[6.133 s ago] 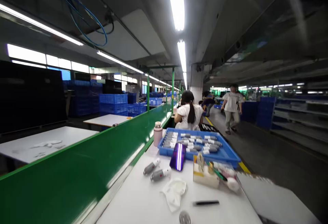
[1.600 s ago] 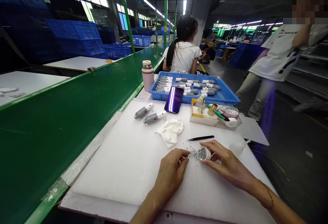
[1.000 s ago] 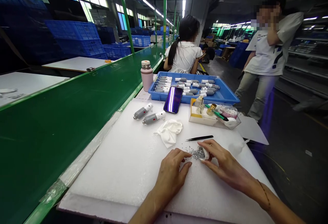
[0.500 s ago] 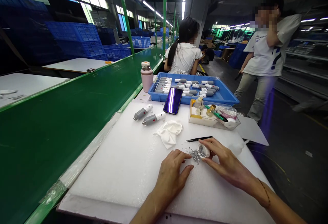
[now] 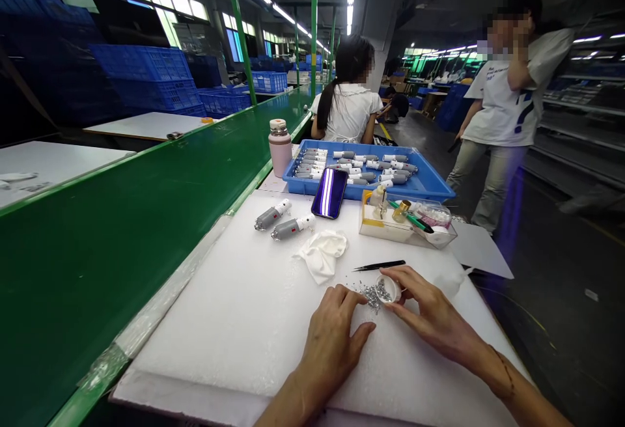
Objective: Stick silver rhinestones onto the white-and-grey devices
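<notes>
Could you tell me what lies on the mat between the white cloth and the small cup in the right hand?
In the head view, black tweezers and loose shiny bits.

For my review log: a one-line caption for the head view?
Right hand tips a small white cup of tiny metal parts; left hand beside them.

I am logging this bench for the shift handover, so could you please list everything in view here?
small cup: one, white, tipped on the foam, in right grip
tiny metal parts: a heap, silver, spilled at the cup's mouth
tweezers: one, black, behind the cup
cloth: one, white, mid foam
grey cylinders: two, foam's left
phone: one, dark, leaning on tray
blue tray: one, holding many grey parts
clear box: one, right of phone
flask: one, pink, beside tray
conveyor: green, left
people: one seated, one standing
left hand: beside the heap
right hand: on the cup
</notes>
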`<state>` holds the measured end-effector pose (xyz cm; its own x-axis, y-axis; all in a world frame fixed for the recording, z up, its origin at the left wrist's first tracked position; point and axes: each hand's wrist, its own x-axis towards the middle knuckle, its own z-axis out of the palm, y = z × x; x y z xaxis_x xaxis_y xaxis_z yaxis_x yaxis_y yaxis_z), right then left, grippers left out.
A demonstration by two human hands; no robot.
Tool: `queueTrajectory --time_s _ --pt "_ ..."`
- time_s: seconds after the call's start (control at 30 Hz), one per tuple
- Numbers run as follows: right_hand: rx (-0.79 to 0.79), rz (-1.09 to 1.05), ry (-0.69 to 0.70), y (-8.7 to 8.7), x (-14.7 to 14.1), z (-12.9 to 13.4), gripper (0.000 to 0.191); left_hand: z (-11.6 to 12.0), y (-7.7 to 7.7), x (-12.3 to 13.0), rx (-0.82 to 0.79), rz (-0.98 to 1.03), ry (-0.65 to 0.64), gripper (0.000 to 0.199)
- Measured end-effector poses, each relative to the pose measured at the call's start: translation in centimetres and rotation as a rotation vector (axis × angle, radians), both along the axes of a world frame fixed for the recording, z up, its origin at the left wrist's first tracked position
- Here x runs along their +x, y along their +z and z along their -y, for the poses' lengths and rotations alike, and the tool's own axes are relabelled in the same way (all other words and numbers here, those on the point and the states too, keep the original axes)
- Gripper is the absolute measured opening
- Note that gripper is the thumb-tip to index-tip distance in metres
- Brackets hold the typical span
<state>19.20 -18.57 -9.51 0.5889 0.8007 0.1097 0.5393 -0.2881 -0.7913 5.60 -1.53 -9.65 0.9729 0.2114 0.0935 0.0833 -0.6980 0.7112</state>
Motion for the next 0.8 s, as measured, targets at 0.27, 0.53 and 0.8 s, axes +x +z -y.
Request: queueTrajectory --time_s 0.27,0.53,0.8 --pt "0.179 -0.364 -0.042 -1.4 -1.4 0.4 0.041 0.8 0.5 0.7 0.064 -0.020 0.017 0.026" --pt "0.141 -0.221 -0.148 -1.5 -3.6 0.6 0.039 -0.1 0.4 1.4 -0.022 0.048 0.060 0.016" --pt "0.107 0.256 -0.167 -3.1 -7.9 1.1 0.039 -1.9 2.1 0.9 -0.191 0.110 0.062 0.016"
